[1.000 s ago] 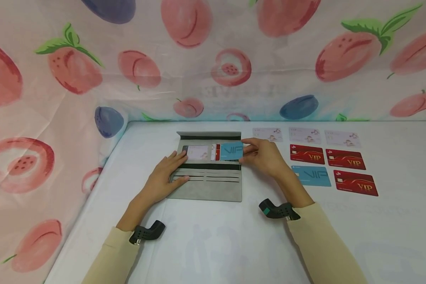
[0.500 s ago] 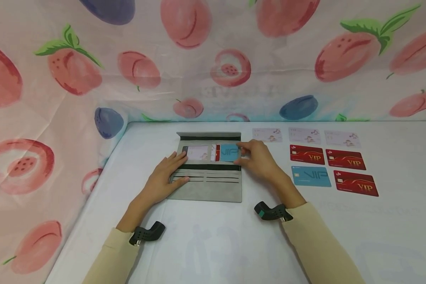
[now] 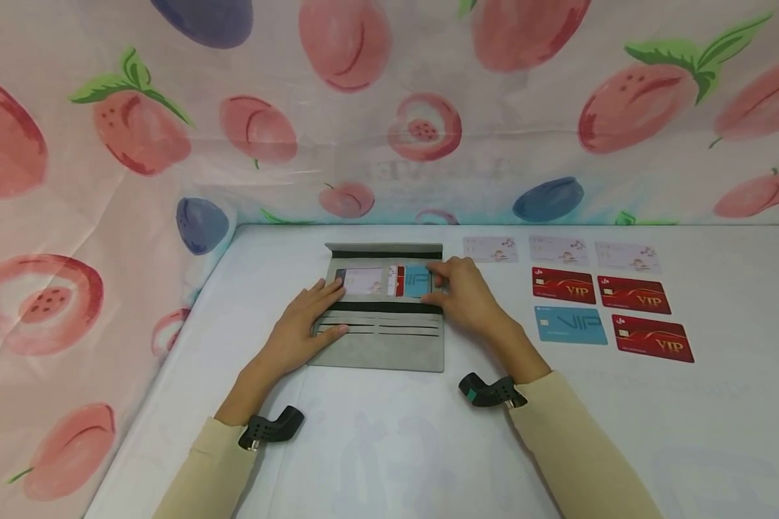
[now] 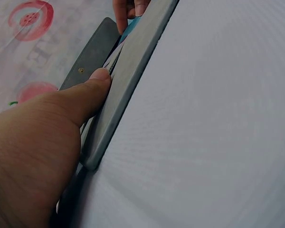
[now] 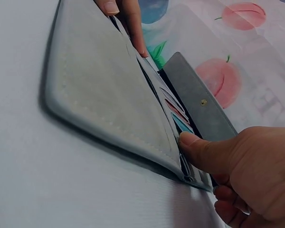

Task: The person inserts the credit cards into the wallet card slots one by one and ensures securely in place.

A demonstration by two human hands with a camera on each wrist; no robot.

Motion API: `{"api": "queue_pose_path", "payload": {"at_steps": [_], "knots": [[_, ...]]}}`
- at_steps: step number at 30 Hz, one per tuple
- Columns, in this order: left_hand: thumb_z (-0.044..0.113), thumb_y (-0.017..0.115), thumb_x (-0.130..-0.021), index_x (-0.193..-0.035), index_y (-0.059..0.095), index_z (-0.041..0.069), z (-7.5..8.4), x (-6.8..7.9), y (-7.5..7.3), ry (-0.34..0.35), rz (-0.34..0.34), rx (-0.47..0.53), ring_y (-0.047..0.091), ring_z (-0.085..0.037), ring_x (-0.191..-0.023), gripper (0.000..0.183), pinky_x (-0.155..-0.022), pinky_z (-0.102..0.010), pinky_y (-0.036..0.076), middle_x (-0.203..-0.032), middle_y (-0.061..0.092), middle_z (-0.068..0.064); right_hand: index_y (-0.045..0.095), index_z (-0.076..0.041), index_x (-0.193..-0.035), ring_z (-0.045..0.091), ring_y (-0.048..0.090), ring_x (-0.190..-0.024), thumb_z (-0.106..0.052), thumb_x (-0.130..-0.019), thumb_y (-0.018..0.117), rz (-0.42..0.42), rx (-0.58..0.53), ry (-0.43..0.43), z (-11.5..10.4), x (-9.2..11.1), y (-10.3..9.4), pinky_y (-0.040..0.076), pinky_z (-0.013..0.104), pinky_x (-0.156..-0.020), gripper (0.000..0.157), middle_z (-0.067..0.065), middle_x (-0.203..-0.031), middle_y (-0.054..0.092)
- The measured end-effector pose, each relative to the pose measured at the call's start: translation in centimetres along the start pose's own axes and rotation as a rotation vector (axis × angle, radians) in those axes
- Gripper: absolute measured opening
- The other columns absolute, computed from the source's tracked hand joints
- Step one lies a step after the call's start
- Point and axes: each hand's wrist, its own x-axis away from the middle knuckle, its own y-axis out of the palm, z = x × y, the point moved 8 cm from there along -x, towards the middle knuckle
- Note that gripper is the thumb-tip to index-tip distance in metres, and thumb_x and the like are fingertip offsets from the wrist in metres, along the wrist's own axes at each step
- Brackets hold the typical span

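A grey wallet (image 3: 409, 355) lies spread open on the table, its flap with a brass snap raised at the far side. My left hand (image 3: 301, 321) rests on its left part, fingers extended and thumb near the lower slots. At the upper right pocket my right hand (image 3: 470, 295) pinches a blue VIP card (image 3: 417, 280) by its right end, thumb at the lower edge and fingers at the upper. Left of it, strips of a red card (image 3: 399, 280) and a pale card show in the same pocket. Another pale card (image 3: 363, 280) sits in the left window.
To the right lie three pale cards (image 3: 558, 250) in a row, three red VIP cards (image 3: 563, 286) and a second blue card (image 3: 570, 325). A fruit-print cloth (image 3: 337, 151) hangs behind the white table (image 3: 389, 432).
My right hand has moved left, and the blue card has slid leftward with it, from jutting past the wallet's right edge to lying within it. My left hand stays in place.
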Motion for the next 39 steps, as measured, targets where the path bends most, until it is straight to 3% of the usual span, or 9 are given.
{"api": "queue_pose_path", "payload": {"at_steps": [39], "knots": [[0.033,0.070,-0.088,-0.143,0.045,0.006,-0.2,-0.1,-0.1,-0.023,-0.012,-0.002,0.021,-0.029,-0.142,0.066,-0.116,-0.047,0.013,-0.150,0.037,-0.006,0.063,0.001,-0.124,0.026,0.043,-0.084,-0.019,-0.078,0.081,0.029,0.011,-0.070,-0.6,-1.2,1.0,0.036,0.034,-0.069,0.053,0.005,-0.079,0.054]]}}
